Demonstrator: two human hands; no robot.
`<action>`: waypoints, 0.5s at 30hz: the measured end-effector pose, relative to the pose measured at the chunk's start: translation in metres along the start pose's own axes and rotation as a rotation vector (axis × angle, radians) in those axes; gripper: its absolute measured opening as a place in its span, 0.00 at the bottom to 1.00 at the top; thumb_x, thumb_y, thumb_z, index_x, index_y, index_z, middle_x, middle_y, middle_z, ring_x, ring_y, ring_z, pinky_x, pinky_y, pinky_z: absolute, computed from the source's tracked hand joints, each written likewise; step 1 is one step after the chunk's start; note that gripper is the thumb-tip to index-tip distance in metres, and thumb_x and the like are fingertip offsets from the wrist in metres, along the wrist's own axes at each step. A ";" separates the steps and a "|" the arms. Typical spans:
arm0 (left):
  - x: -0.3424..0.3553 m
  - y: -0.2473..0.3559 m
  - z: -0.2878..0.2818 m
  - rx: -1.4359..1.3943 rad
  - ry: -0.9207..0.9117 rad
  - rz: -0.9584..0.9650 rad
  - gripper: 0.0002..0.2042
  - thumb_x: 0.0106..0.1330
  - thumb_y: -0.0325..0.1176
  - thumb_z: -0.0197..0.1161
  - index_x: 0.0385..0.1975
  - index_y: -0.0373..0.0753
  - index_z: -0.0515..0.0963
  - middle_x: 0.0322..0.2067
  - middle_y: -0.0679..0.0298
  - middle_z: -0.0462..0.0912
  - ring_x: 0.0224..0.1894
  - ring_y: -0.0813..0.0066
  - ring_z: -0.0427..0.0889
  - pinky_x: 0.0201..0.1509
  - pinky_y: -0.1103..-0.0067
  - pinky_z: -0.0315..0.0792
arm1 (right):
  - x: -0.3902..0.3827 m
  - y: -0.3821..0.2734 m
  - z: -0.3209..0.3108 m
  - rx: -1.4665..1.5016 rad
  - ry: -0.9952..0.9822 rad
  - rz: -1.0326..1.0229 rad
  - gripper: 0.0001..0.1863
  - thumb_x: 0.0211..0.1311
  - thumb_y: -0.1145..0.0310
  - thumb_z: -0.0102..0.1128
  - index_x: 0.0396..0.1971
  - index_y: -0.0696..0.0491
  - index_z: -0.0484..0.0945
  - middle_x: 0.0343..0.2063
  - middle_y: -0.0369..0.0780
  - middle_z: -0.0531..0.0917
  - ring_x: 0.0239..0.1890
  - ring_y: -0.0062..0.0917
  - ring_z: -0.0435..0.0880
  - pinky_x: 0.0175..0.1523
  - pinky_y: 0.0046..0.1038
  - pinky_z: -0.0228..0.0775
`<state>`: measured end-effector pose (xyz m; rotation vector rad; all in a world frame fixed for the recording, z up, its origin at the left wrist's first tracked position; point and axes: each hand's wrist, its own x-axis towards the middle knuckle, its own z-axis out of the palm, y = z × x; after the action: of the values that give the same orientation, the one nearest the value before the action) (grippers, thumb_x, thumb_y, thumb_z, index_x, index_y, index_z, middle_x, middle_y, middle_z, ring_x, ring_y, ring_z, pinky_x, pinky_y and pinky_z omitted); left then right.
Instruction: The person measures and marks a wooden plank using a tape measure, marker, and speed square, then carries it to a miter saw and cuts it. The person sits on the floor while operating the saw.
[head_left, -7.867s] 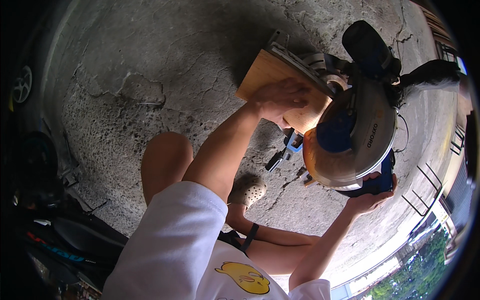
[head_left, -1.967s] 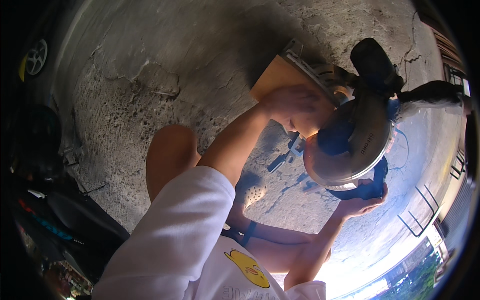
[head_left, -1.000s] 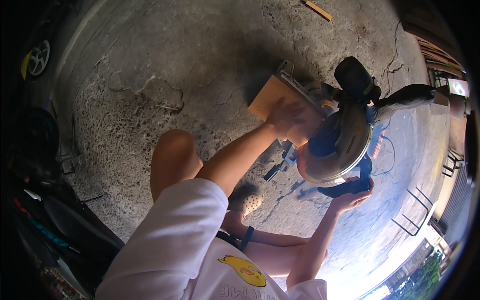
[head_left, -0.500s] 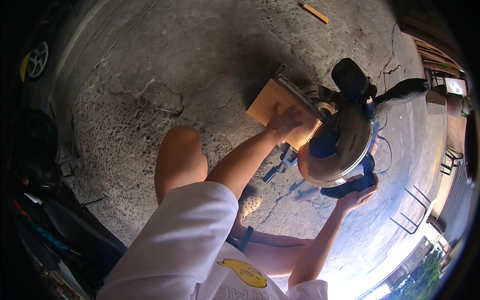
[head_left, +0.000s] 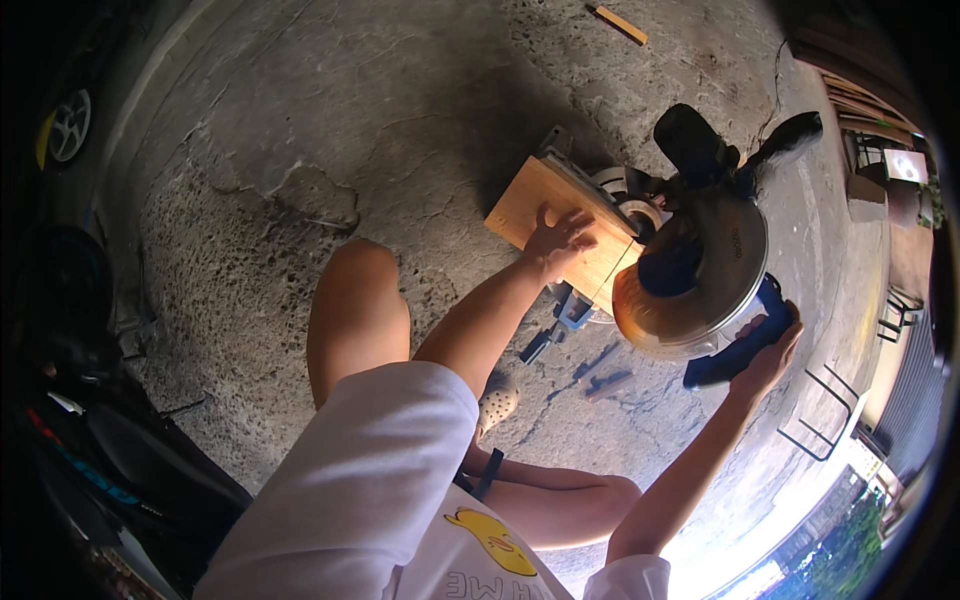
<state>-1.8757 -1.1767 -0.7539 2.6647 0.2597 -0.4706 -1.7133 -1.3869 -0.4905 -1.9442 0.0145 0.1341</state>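
Note:
A miter saw (head_left: 742, 240) with a rounded guard and black motor stands on the concrete floor. My right hand (head_left: 768, 364) is wrapped round its dark blue handle (head_left: 728, 366). The saw head is raised above the right end of a wooden board (head_left: 518, 208), which rests on the saw's base. A thin dark line crosses the board near that end; whether it is a mark or a cut, I cannot tell. My left hand (head_left: 556, 246) lies on the board with its fingers spread. A blue clamp-like part (head_left: 572, 310) sticks out below the board.
Small dark pieces (head_left: 606, 386) lie on the floor near my foot (head_left: 497, 403). A wooden strip (head_left: 621, 25) is farther off. A motorcycle (head_left: 130, 440) stands at left, and a bent metal frame (head_left: 828, 415) lies at right.
The saw head has risen and swung to the right, away from the board, with my right hand on its handle. More of the board's right end shows. My left hand stays on the board.

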 end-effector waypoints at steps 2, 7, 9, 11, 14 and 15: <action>0.001 -0.001 0.002 0.011 0.011 -0.004 0.52 0.44 0.47 0.84 0.74 0.68 0.63 0.81 0.74 0.46 0.82 0.69 0.41 0.77 0.38 0.41 | 0.011 -0.008 -0.001 0.023 -0.046 0.030 0.28 0.83 0.43 0.34 0.60 0.47 0.74 0.26 0.34 0.77 0.23 0.18 0.74 0.30 0.22 0.70; -0.003 0.003 -0.010 0.004 -0.037 0.008 0.54 0.42 0.46 0.85 0.74 0.67 0.62 0.80 0.75 0.47 0.82 0.68 0.42 0.77 0.37 0.41 | 0.028 -0.021 -0.005 0.037 -0.087 0.090 0.27 0.83 0.44 0.35 0.60 0.47 0.75 0.26 0.34 0.77 0.23 0.19 0.74 0.30 0.23 0.71; -0.005 0.003 -0.013 -0.012 -0.037 0.009 0.54 0.42 0.45 0.85 0.74 0.67 0.62 0.80 0.75 0.47 0.82 0.68 0.42 0.77 0.37 0.41 | 0.030 -0.023 -0.004 0.040 -0.077 0.100 0.27 0.83 0.44 0.35 0.60 0.47 0.75 0.26 0.35 0.77 0.22 0.19 0.74 0.30 0.23 0.71; -0.006 -0.006 -0.005 -0.021 0.014 0.007 0.53 0.41 0.45 0.85 0.73 0.66 0.64 0.80 0.74 0.48 0.82 0.67 0.42 0.77 0.36 0.40 | 0.031 -0.025 0.000 0.049 -0.091 0.097 0.26 0.83 0.44 0.35 0.60 0.47 0.75 0.25 0.35 0.77 0.22 0.19 0.74 0.30 0.24 0.71; -0.008 -0.003 0.014 -0.066 0.090 0.036 0.53 0.38 0.45 0.85 0.72 0.62 0.66 0.80 0.71 0.49 0.82 0.66 0.42 0.75 0.32 0.39 | 0.028 -0.022 -0.002 0.015 -0.060 0.073 0.27 0.83 0.44 0.36 0.59 0.48 0.75 0.24 0.35 0.77 0.22 0.20 0.74 0.30 0.24 0.71; 0.005 0.007 0.016 -0.073 0.141 0.088 0.53 0.37 0.45 0.85 0.71 0.61 0.67 0.80 0.70 0.50 0.82 0.65 0.42 0.74 0.31 0.39 | 0.035 -0.016 -0.021 0.033 -0.002 0.057 0.28 0.82 0.44 0.37 0.56 0.51 0.75 0.23 0.37 0.78 0.20 0.21 0.75 0.27 0.24 0.71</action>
<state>-1.8738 -1.1896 -0.7671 2.6279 0.1957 -0.2412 -1.6755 -1.3982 -0.4716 -1.9116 0.0703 0.1719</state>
